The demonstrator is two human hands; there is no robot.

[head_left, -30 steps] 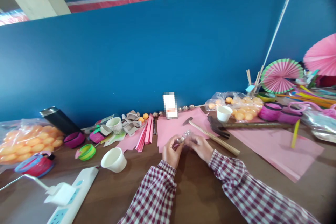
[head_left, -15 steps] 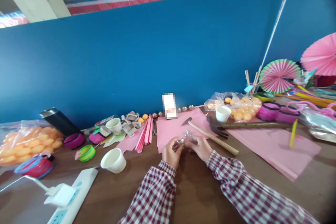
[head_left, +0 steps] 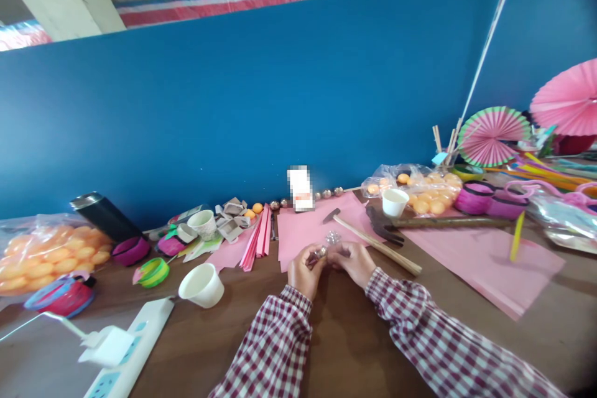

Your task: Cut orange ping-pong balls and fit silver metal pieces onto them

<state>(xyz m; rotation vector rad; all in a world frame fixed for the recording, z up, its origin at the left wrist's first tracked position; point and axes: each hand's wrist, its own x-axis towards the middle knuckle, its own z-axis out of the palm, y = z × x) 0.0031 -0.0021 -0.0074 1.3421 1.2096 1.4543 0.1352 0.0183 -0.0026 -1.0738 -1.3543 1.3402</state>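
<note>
My left hand (head_left: 304,272) is closed in a pinch on a small shiny metal ball (head_left: 321,251), low over the front edge of a pink paper sheet (head_left: 303,230). Close beside it, my right hand (head_left: 353,262) has its thumb and fingers pressed together; whatever they pinch is hidden. Just beyond the fingertips shows a clear, glittering cluster (head_left: 333,237), too small to tell whether it lies on the paper or is held. A small hammer (head_left: 375,242) with a wooden handle lies to the right of my right hand.
A larger claw hammer (head_left: 448,222) lies further right. White cups (head_left: 201,286) stand on both sides. Several metal balls (head_left: 328,193) line the blue partition (head_left: 280,106). Bags of orange balls (head_left: 60,252), a black flask (head_left: 107,217) and a power strip (head_left: 144,329) are also on the table.
Both hands stay together in almost the same place, with the fingers barely shifted. The view has turned very slightly, so things on the right appear a little further left.
</note>
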